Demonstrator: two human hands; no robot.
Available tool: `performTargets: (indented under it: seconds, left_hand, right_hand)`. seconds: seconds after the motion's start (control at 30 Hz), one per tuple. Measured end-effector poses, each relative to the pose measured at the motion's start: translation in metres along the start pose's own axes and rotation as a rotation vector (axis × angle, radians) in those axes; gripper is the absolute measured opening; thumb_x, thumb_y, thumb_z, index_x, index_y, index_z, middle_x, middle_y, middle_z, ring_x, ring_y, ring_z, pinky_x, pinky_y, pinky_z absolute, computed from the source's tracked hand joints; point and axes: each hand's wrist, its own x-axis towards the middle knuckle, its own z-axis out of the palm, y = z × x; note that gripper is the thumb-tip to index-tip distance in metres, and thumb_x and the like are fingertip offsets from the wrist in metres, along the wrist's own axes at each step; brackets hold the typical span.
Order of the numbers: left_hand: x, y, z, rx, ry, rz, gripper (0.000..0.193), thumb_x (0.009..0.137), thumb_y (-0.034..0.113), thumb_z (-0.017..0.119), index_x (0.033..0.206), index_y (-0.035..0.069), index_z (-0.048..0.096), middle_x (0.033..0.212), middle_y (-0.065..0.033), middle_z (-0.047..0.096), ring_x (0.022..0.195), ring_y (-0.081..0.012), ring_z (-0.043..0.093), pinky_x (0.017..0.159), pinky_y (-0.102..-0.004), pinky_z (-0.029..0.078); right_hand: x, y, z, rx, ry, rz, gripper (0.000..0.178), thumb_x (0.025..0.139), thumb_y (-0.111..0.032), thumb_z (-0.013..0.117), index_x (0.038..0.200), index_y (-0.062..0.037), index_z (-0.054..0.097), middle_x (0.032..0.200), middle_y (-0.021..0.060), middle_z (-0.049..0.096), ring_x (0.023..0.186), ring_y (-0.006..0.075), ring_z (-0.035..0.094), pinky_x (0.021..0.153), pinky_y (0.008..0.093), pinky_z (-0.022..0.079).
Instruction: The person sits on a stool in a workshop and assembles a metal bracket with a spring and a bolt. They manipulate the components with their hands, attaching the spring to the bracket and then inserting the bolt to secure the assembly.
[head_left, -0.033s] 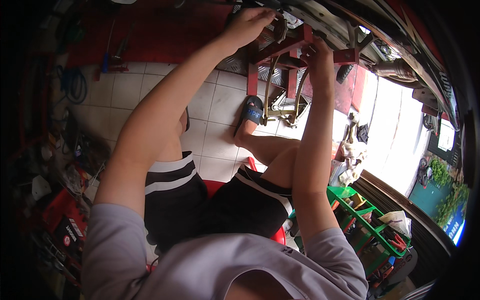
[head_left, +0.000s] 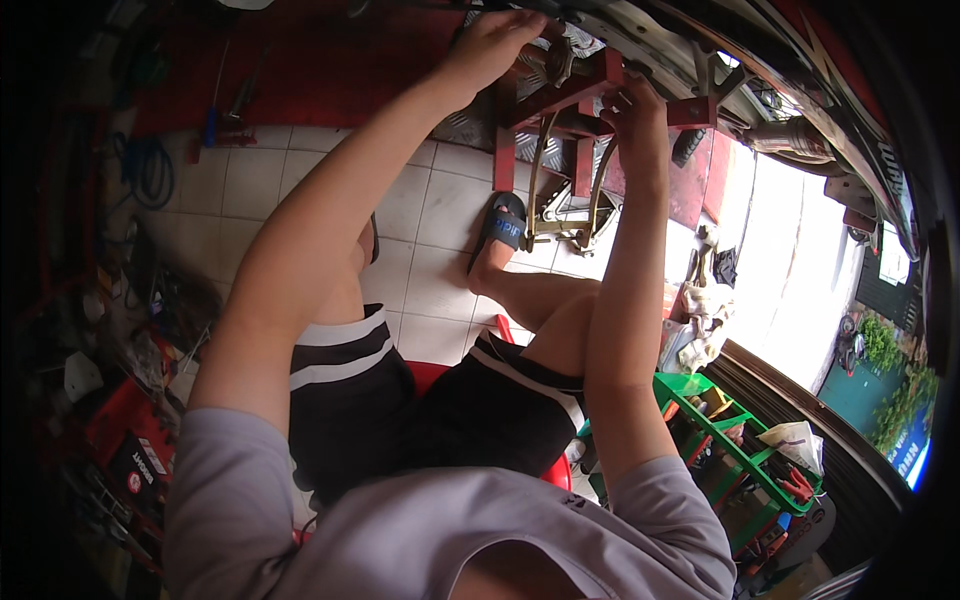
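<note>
The underside of a motorcycle (head_left: pixel 690 45) spans the top right, above a red metal stand (head_left: pixel 560 98). My left hand (head_left: pixel 490 48) reaches up to the machine's lower parts, left of the stand's upright. Its fingers are bent together by a dark metal part (head_left: pixel 560 60); what lies in them is hidden. Just right of the upright, my right hand (head_left: pixel 637 108) is closed with curled fingers near the stand's crossbar. Whatever it grips is too small to make out. A bronze-coloured motorcycle centre stand (head_left: pixel 540 180) hangs down between the red legs.
A green tool tray (head_left: pixel 735 440) with assorted tools stands at my right, near white rags (head_left: pixel 705 315). A blue-handled screwdriver (head_left: pixel 211 125) lies on the red platform (head_left: pixel 300 70) at far left. Coiled blue hose (head_left: pixel 147 165) lies beyond. My sandalled foot (head_left: pixel 500 225) rests beside the stand.
My left hand has shifted slightly upward, and its fingers have moved a little against the machine. My right hand stays in nearly the same place.
</note>
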Motion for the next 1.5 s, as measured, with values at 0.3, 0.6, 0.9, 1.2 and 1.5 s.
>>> performTargets:
  seconds: [0.3, 0.6, 0.9, 1.2, 1.5]
  left_hand:
    - [0.003, -0.007, -0.009, -0.08, 0.002, 0.083, 0.029, 0.099, 0.029, 0.05, 0.11, 0.008, 0.065, 0.101, -0.0051, 0.07, 0.093, -0.0114, 0.064, 0.079, -0.0267, 0.047]
    - [-0.007, -0.003, -0.004, 0.319, 0.081, -0.194, 0.037, 0.099, 0.037, 0.045, 0.114, 0.008, 0.063, 0.104, -0.0023, 0.069, 0.092, -0.0123, 0.065, 0.073, -0.0263, 0.046]
    - [-0.011, 0.005, 0.004, 0.235, 0.054, -0.165, 0.038, 0.097, 0.037, 0.049, 0.112, 0.005, 0.063, 0.089, -0.0032, 0.07, 0.079, -0.0147, 0.069, 0.061, -0.0262, 0.047]
    - [-0.018, 0.003, 0.007, 0.526, 0.0, 0.072, 0.034, 0.095, 0.033, 0.053, 0.102, 0.004, 0.07, 0.089, -0.0012, 0.07, 0.079, -0.0098, 0.065, 0.065, -0.0244, 0.046]
    - [-0.015, 0.024, -0.003, 0.175, -0.012, -0.075, 0.042, 0.097, 0.035, 0.045, 0.121, 0.003, 0.059, 0.122, -0.0091, 0.063, 0.112, -0.0171, 0.058, 0.091, -0.0325, 0.043]
  right_hand:
    - [0.006, 0.007, -0.013, 0.031, 0.115, 0.078, 0.027, 0.093, -0.035, 0.051, 0.089, -0.009, 0.054, 0.077, 0.0025, 0.058, 0.064, 0.012, 0.054, 0.06, 0.0285, 0.043]
    - [0.006, 0.006, -0.018, 0.034, 0.167, 0.021, 0.021, 0.095, -0.024, 0.054, 0.086, -0.0054, 0.057, 0.072, 0.0023, 0.057, 0.059, 0.0116, 0.054, 0.054, 0.0238, 0.045]
    - [0.0, 0.003, -0.013, 0.04, 0.312, -0.15, 0.021, 0.088, -0.015, 0.053, 0.077, -0.0013, 0.063, 0.065, 0.0034, 0.059, 0.056, 0.011, 0.052, 0.053, 0.0234, 0.041]
    - [-0.002, -0.001, -0.002, 0.142, 0.256, -0.079, 0.022, 0.089, -0.018, 0.053, 0.076, -0.0013, 0.059, 0.063, 0.0051, 0.057, 0.053, 0.0119, 0.049, 0.053, 0.0253, 0.039]
    - [0.005, 0.011, -0.022, 0.186, 0.27, 0.022, 0.036, 0.098, -0.034, 0.042, 0.093, -0.0036, 0.061, 0.071, 0.0047, 0.058, 0.056, 0.0141, 0.051, 0.054, 0.027, 0.042]
